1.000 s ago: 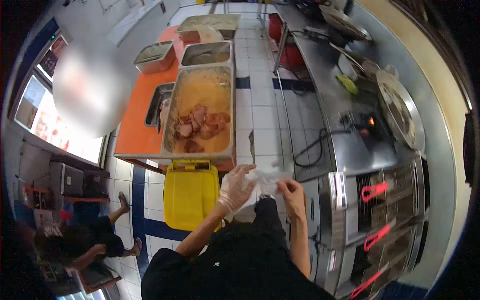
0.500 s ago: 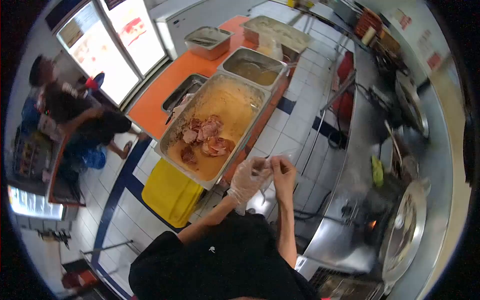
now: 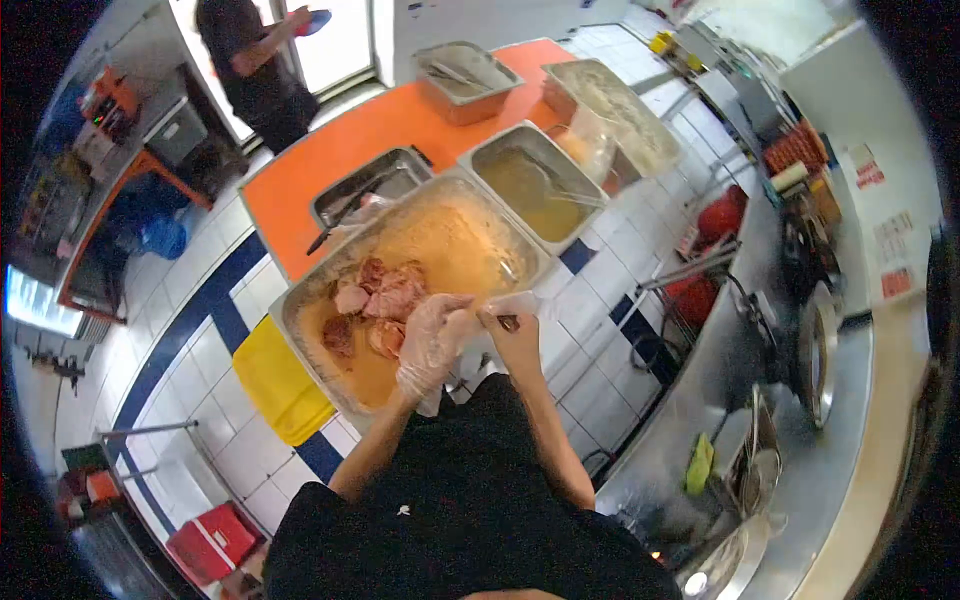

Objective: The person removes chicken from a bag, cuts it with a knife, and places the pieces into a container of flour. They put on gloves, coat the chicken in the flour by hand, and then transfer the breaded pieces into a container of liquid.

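A clear plastic glove covers my left hand, whose fingers are curled in a pinch beside my right hand. My right hand is bare, its thumb and fingers closed on a second thin clear plastic glove. Both hands meet at the near right edge of a large steel pan. Inside it is orange-yellow powder, with several pieces of raw meat lying towards the left. My left hand's fingertips appear in front of the meat; whether they also pinch the second glove is hard to see.
A pan of cloudy liquid adjoins the powder pan. On the orange table sit a smaller tray and a deep pan with tongs. A yellow lid is below left. Stove counter runs along my right. A person stands beyond.
My view has turned, and both hands are now closer to the pan's edge, still held together. The other person has moved from the left side to behind the table.
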The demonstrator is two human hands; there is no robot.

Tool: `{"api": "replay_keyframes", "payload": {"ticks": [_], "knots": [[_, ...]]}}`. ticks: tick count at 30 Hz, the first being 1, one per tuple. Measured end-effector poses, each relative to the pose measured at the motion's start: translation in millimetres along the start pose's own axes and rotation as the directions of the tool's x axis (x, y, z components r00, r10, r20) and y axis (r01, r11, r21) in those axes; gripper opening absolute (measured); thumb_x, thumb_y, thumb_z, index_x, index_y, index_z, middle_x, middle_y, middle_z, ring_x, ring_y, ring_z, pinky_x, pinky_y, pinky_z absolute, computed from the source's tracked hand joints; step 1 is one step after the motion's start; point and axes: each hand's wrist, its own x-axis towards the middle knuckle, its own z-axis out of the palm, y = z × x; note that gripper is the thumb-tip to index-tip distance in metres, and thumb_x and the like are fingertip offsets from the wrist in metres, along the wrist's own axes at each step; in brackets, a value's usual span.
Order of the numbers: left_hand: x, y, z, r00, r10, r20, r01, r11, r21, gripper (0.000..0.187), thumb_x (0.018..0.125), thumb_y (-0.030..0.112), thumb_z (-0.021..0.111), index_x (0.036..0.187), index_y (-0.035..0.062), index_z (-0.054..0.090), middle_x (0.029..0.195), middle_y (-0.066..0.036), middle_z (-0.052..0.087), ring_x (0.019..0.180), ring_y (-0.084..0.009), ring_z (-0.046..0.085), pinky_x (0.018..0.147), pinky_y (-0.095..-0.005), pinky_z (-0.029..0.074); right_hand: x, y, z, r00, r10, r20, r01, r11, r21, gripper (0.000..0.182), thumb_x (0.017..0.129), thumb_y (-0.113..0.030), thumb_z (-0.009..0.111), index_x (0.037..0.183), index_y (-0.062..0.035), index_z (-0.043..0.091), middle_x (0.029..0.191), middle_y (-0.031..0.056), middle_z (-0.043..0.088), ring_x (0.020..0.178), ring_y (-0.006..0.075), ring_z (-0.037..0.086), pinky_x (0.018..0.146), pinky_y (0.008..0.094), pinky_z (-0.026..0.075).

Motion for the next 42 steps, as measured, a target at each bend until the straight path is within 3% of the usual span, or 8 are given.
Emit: {"api": "replay_keyframes", "payload": {"ticks": [4, 7, 14, 24, 30, 32, 35, 42], "knots": [[17.5, -19.6, 9.3, 0.995, -0.077, 0.056, 0.064, 0.977, 0.202, 0.026, 0.087, 0.025, 0.064, 0.087, -0.0003, 0.062, 0.082, -0.011, 0.065, 0.076, -0.0217, 0.062, 0.072, -0.0334, 0.049, 23.2, -9.2, 7.1, 0.972, 0.095, 0.215, -0.101, 0.995, 0.02, 0.012, 0.079, -0.003, 0.071, 0.08, -0.0017, 0.059, 0.084, 0.0006, 0.062, 0.077, 0.0082, 0.056, 0.072, 0.0237, 0.047], [28.3, -27.8, 18.8, 0.968, -0.248, -0.028, 0.231, 0.931, -0.282, 0.018, 0.089, 0.01, 0.063, 0.074, 0.0034, 0.055, 0.068, 0.0, 0.056, 0.063, -0.0042, 0.05, 0.057, -0.0224, 0.042, 52.4, -2.3, 2.4, 0.912, 0.065, 0.405, 0.02, 0.979, -0.203, 0.019, 0.08, -0.002, 0.07, 0.074, -0.0043, 0.052, 0.079, -0.0017, 0.056, 0.073, 0.0074, 0.053, 0.069, 0.0223, 0.045], [59.8, -34.9, 78.1, 0.885, -0.367, -0.287, 0.277, 0.91, -0.309, 0.024, 0.09, 0.017, 0.064, 0.073, 0.0065, 0.053, 0.064, 0.005, 0.048, 0.06, -0.0043, 0.041, 0.055, -0.0218, 0.036, 121.1, -19.3, -35.4, 0.868, 0.053, 0.494, -0.153, 0.975, 0.164, 0.022, 0.088, -0.003, 0.06, 0.072, -0.0071, 0.046, 0.078, -0.0019, 0.052, 0.072, 0.0053, 0.048, 0.067, 0.0191, 0.04], [87.3, -43.8, 102.9, 0.802, -0.001, -0.597, 0.249, 0.91, 0.333, 0.014, 0.079, 0.007, 0.068, 0.085, 0.0005, 0.057, 0.068, -0.008, 0.059, 0.066, -0.0171, 0.06, 0.06, -0.0277, 0.049, 167.3, -32.4, -49.9, 0.796, -0.078, 0.601, -0.114, 0.955, 0.275, 0.016, 0.088, 0.002, 0.057, 0.086, -0.0048, 0.043, 0.084, 0.0014, 0.049, 0.083, 0.0078, 0.049, 0.078, 0.0196, 0.042], [88.0, -70.8, 66.2, 0.64, -0.359, -0.679, 0.183, 0.93, -0.319, 0.008, 0.085, 0.006, 0.062, 0.088, -0.0003, 0.059, 0.071, -0.004, 0.061, 0.064, -0.0081, 0.057, 0.057, -0.0234, 0.047, 176.1, -28.4, -35.5, 0.672, -0.284, 0.684, 0.237, 0.957, 0.164, 0.02, 0.076, 0.011, 0.051, 0.091, -0.0025, 0.055, 0.086, 0.0079, 0.046, 0.077, 0.0165, 0.051, 0.071, 0.025, 0.042], [88.2, -59.0, 58.0, 0.596, -0.344, -0.726, 0.124, 0.932, -0.34, 0.006, 0.086, 0.005, 0.061, 0.09, 0.0005, 0.059, 0.071, -0.004, 0.06, 0.063, -0.0085, 0.057, 0.057, -0.0226, 0.046, 172.2, -25.7, -31.1, 0.605, -0.319, 0.729, 0.57, 0.813, -0.117, 0.017, 0.082, 0.009, 0.051, 0.094, -0.0019, 0.058, 0.086, 0.0091, 0.048, 0.077, 0.0198, 0.052, 0.068, 0.029, 0.043], [92.8, -44.3, 52.4, 0.71, 0.048, -0.703, 0.242, 0.92, 0.308, 0.01, 0.08, 0.006, 0.067, 0.082, 0.0007, 0.059, 0.069, -0.007, 0.062, 0.062, -0.0132, 0.058, 0.057, -0.029, 0.047, 167.9, -9.8, -8.7, 0.656, -0.322, 0.683, 0.58, 0.794, -0.182, 0.022, 0.082, 0.008, 0.05, 0.097, -0.0017, 0.062, 0.087, 0.0144, 0.048, 0.078, 0.0283, 0.053, 0.069, 0.0353, 0.044], [69.2, -22.6, 53.5, 0.82, -0.1, -0.563, 0.218, 0.965, 0.146, 0.016, 0.082, 0.014, 0.068, 0.078, 0.0025, 0.058, 0.07, -0.012, 0.06, 0.061, -0.0214, 0.058, 0.058, -0.0326, 0.048, 168.9, 19.3, 25.3, 0.67, -0.257, 0.696, 0.673, 0.607, -0.423, 0.032, 0.082, 0.0, 0.054, 0.113, -0.0023, 0.062, 0.088, 0.0208, 0.051, 0.077, 0.0357, 0.057, 0.068, 0.0415, 0.047]]}}
